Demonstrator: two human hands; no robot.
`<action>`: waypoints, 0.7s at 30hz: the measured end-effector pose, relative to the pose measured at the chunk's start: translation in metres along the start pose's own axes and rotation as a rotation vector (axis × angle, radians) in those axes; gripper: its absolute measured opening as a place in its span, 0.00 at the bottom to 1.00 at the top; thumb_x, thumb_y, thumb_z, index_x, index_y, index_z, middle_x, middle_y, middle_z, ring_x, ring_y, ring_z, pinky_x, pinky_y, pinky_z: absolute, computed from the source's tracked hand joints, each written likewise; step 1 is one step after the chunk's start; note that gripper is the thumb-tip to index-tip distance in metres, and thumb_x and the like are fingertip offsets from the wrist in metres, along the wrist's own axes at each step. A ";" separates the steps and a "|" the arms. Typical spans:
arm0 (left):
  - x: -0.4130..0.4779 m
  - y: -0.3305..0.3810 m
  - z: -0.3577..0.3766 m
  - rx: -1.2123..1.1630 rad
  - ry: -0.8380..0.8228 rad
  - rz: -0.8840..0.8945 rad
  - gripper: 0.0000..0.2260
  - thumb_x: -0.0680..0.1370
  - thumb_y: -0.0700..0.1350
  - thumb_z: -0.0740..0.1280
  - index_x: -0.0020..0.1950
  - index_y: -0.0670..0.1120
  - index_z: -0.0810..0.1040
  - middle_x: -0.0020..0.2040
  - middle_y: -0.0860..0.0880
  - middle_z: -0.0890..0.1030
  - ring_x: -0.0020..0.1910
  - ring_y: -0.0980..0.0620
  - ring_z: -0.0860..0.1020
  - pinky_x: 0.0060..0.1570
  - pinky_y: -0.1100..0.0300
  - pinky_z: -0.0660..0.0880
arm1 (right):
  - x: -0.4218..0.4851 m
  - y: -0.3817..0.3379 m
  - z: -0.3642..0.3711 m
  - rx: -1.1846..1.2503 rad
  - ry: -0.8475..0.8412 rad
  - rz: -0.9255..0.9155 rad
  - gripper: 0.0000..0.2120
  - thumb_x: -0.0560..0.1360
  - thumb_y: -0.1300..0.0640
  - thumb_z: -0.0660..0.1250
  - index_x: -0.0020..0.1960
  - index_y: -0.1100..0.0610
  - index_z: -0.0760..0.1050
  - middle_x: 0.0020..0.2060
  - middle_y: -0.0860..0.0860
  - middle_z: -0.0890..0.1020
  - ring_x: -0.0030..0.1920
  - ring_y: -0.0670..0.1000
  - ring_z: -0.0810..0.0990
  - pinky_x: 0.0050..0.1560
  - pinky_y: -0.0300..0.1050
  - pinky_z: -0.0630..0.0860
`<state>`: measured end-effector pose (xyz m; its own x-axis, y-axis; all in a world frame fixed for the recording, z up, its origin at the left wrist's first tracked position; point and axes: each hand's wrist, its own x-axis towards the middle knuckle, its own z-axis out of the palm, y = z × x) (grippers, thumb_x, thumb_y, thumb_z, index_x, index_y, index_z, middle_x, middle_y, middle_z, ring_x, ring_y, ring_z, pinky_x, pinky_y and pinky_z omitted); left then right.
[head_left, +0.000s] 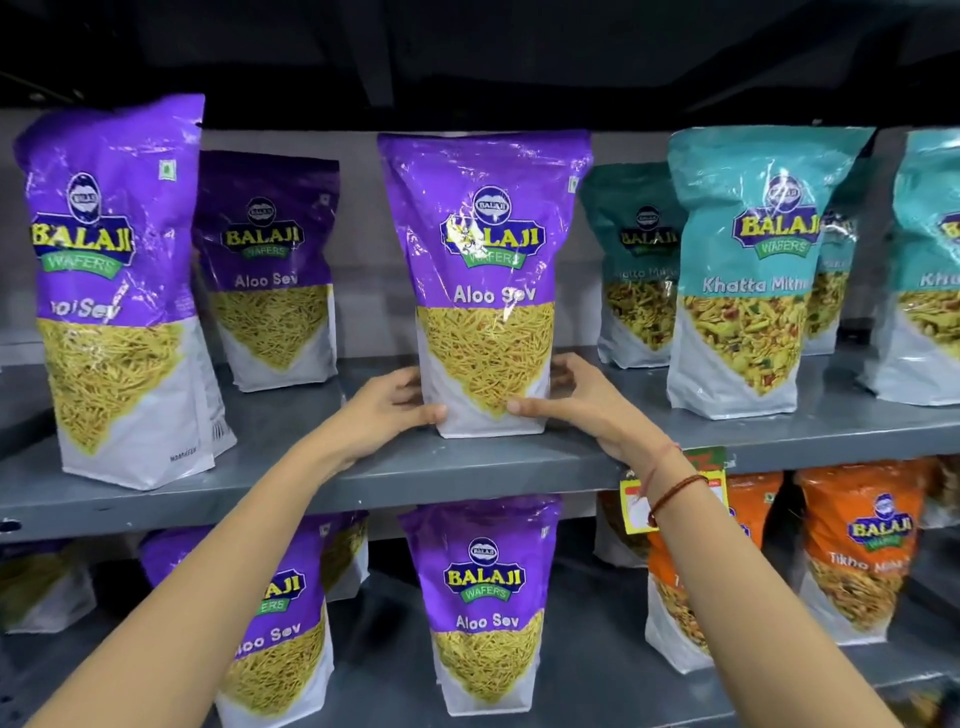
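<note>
A purple Aloo Sev pouch (485, 270) stands upright near the front of the grey upper shelf (467, 467), in the middle of the view. My left hand (387, 405) grips its lower left side, thumb on the front and fingers behind. My right hand (576, 402) grips the lower right side the same way, thumb across the front near the base. A red thread band circles my right wrist.
More purple Aloo Sev pouches (111, 291) stand to the left, one further back (270, 270). Teal Khatta Mitha pouches (748, 280) fill the right. The lower shelf holds purple pouches (483, 603), orange pouches (857, 551) and a price tag (636, 506).
</note>
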<state>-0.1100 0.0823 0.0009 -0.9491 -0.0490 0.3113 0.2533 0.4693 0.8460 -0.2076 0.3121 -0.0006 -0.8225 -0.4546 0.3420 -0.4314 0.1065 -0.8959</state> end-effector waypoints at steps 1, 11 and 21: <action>0.000 -0.001 -0.001 -0.015 -0.002 -0.005 0.22 0.72 0.42 0.70 0.65 0.47 0.72 0.56 0.54 0.80 0.55 0.59 0.79 0.58 0.66 0.73 | 0.000 0.001 -0.002 0.022 -0.027 0.000 0.28 0.61 0.56 0.80 0.57 0.53 0.72 0.50 0.46 0.81 0.51 0.45 0.79 0.48 0.35 0.75; -0.001 -0.005 -0.001 0.079 -0.001 -0.029 0.25 0.66 0.41 0.75 0.62 0.48 0.74 0.58 0.49 0.81 0.57 0.56 0.78 0.62 0.58 0.71 | 0.002 0.009 -0.008 0.102 -0.063 -0.009 0.28 0.64 0.65 0.77 0.62 0.61 0.74 0.55 0.56 0.82 0.55 0.54 0.81 0.56 0.43 0.78; -0.005 -0.001 0.000 0.143 0.028 -0.011 0.24 0.65 0.43 0.77 0.59 0.52 0.76 0.54 0.50 0.83 0.53 0.57 0.80 0.59 0.59 0.73 | -0.002 0.004 -0.006 0.123 -0.063 0.019 0.24 0.66 0.69 0.74 0.61 0.62 0.74 0.54 0.58 0.82 0.54 0.55 0.81 0.54 0.45 0.79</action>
<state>-0.1049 0.0820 -0.0012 -0.9455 -0.0786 0.3161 0.2118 0.5890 0.7799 -0.2100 0.3186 -0.0030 -0.8033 -0.5087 0.3097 -0.3640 0.0079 -0.9314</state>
